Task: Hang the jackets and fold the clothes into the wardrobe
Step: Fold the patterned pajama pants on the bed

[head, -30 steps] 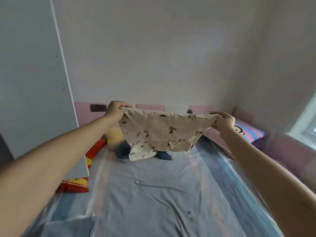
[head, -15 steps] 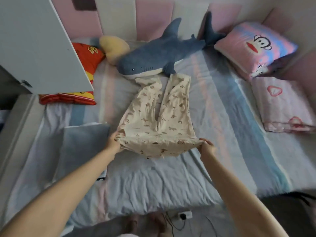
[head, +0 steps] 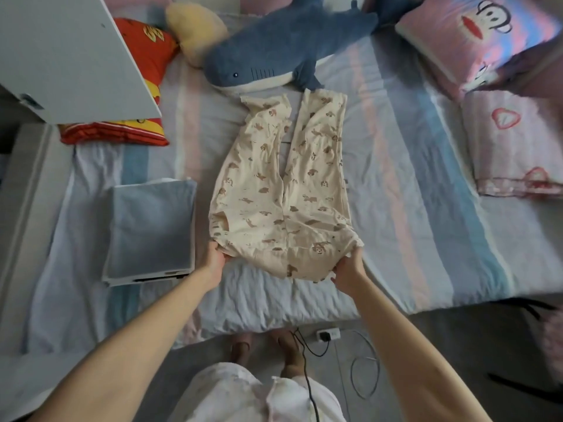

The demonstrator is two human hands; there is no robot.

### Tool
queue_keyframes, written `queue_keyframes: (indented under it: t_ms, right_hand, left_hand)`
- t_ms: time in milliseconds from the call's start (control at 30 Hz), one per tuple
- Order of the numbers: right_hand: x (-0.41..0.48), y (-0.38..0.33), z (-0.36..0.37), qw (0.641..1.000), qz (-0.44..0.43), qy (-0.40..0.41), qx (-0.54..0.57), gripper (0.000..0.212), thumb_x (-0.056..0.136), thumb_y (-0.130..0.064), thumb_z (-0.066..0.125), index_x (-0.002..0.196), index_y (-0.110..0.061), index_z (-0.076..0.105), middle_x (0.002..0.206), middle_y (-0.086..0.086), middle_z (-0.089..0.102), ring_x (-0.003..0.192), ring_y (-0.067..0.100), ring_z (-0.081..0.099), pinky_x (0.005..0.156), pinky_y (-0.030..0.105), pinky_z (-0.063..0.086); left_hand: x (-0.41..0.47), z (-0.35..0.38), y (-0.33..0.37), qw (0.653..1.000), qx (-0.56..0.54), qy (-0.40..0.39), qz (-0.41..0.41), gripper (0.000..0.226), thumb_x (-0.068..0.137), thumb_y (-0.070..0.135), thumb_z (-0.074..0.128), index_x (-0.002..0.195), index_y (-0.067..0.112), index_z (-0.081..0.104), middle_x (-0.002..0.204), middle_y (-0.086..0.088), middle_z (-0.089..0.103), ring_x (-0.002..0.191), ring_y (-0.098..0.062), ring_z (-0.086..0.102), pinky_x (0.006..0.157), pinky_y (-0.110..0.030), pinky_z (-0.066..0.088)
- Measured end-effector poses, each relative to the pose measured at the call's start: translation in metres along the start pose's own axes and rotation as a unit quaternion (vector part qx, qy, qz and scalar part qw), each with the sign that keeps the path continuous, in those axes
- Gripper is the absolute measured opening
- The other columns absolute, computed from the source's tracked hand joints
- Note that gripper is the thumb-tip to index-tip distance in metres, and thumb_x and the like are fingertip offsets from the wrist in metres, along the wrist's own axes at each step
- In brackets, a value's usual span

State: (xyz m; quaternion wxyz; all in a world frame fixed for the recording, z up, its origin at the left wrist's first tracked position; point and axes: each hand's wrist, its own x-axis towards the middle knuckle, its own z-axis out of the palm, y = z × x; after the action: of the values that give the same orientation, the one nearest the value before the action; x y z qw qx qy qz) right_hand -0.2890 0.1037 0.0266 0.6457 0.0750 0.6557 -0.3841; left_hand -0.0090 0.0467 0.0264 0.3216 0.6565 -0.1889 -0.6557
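Observation:
Cream trousers (head: 283, 193) printed with small brown animals lie flat on the striped bed sheet (head: 411, 184), legs pointing away toward a plush shark. My left hand (head: 214, 258) pinches the left end of the waistband. The right end of the waistband is pinched by my right hand (head: 347, 271). Both hands sit at the near edge of the garment, close to the bed's front edge.
A folded grey garment (head: 150, 233) lies left of the trousers. A blue plush shark (head: 283, 47), a yellow cushion (head: 195, 28), a red pillow (head: 140, 71) and pink pillows (head: 499, 41) line the far side. A white wardrobe door (head: 67, 59) overhangs the left. A power strip and cables (head: 329, 336) lie on the floor.
The trousers were held up in the air, then came down onto the bed. Since half a second ago they lie flatter and my hands have drawn the waistband slightly nearer.

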Motion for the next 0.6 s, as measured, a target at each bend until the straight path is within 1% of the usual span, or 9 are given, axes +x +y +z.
queue_keyframes:
  t_ms: [33,100,167,267,334,367,434,501,601]
  right_hand:
    - [-0.001,0.003,0.001,1.0,-0.017,0.017,0.01,0.075,0.093,-0.065,0.009,0.15,-0.021,0.028,0.153,0.001,0.033,0.139,0.019,0.031,0.11,0.031,0.024]
    - [0.002,0.009,0.002,0.996,-0.064,0.062,-0.012,0.054,0.099,-0.04,0.032,0.143,-0.01,0.039,0.143,0.01,0.046,0.112,0.016,0.052,0.082,0.019,0.04]
    - [0.004,0.012,0.004,0.99,-0.095,0.085,-0.06,0.033,0.097,-0.017,0.038,0.125,-0.006,0.051,0.125,0.015,0.057,0.09,0.015,0.055,0.068,0.018,0.04]
    - [-0.003,0.01,0.011,0.992,-0.067,-0.062,-0.089,0.021,0.092,-0.005,0.037,0.1,-0.014,0.054,0.095,0.004,0.058,0.08,0.014,0.053,0.067,0.022,0.039]
    - [-0.002,0.008,0.018,0.982,-0.069,-0.092,-0.153,0.016,0.089,0.002,0.047,0.099,-0.009,0.052,0.093,0.008,0.056,0.08,0.018,0.054,0.068,0.026,0.042]
    - [-0.004,0.006,0.02,0.977,-0.075,-0.1,-0.173,0.015,0.088,0.003,0.052,0.1,-0.006,0.053,0.094,0.01,0.058,0.082,0.02,0.056,0.07,0.028,0.044]
    - [-0.008,0.002,0.021,0.978,-0.068,-0.109,-0.161,0.013,0.087,0.002,0.058,0.098,-0.005,0.057,0.092,0.011,0.061,0.084,0.021,0.059,0.073,0.029,0.049]
    - [-0.013,-0.003,0.02,0.977,-0.039,-0.12,-0.169,0.01,0.087,-0.001,0.062,0.093,-0.008,0.059,0.092,0.008,0.063,0.086,0.018,0.061,0.077,0.028,0.05]
    - [-0.026,0.001,0.013,0.928,-0.014,-0.122,-0.353,0.01,0.086,-0.009,0.066,0.091,-0.01,0.058,0.1,0.003,0.065,0.1,0.018,0.059,0.089,0.031,0.045]
  left_hand:
    - [-0.001,0.001,-0.004,0.999,-0.029,-0.026,0.012,0.037,0.1,0.023,0.022,0.1,0.022,0.06,0.107,-0.007,0.064,0.09,-0.017,0.057,0.081,-0.029,0.044]
    - [-0.003,0.004,-0.008,0.995,-0.062,-0.082,0.008,0.032,0.101,0.027,0.028,0.109,0.02,0.058,0.116,-0.007,0.063,0.102,-0.02,0.057,0.095,-0.034,0.041]
    - [0.002,0.006,-0.013,0.994,0.011,-0.107,-0.006,0.029,0.097,0.031,0.046,0.121,0.017,0.054,0.127,-0.002,0.057,0.116,-0.018,0.052,0.105,-0.033,0.035]
    - [0.011,0.007,-0.017,0.974,0.193,-0.114,-0.014,0.096,0.071,0.026,0.082,0.144,0.009,0.023,0.142,0.0,0.042,0.13,-0.017,0.041,0.111,-0.034,0.031]
    - [0.026,0.007,-0.02,0.966,0.244,-0.089,-0.008,0.119,0.054,0.028,0.089,0.146,0.007,0.018,0.144,-0.003,0.04,0.132,-0.021,0.04,0.111,-0.036,0.033]
    - [0.019,0.011,-0.011,0.968,0.237,-0.076,-0.01,0.117,0.05,0.027,0.09,0.144,0.007,0.023,0.143,-0.004,0.043,0.132,-0.022,0.041,0.111,-0.039,0.035]
    - [0.01,0.021,0.001,0.988,0.117,-0.081,-0.065,0.089,0.063,0.011,0.086,0.138,0.006,0.038,0.139,-0.01,0.05,0.13,-0.025,0.045,0.111,-0.042,0.035]
    - [0.005,0.026,0.01,0.983,0.056,-0.11,-0.135,0.069,0.072,0.003,0.078,0.132,0.001,0.046,0.138,-0.014,0.051,0.132,-0.026,0.043,0.114,-0.04,0.03]
    - [0.0,0.022,0.014,0.967,0.116,-0.145,-0.175,0.069,0.065,0.002,0.079,0.127,-0.005,0.05,0.127,-0.018,0.058,0.126,-0.027,0.05,0.111,-0.039,0.034]
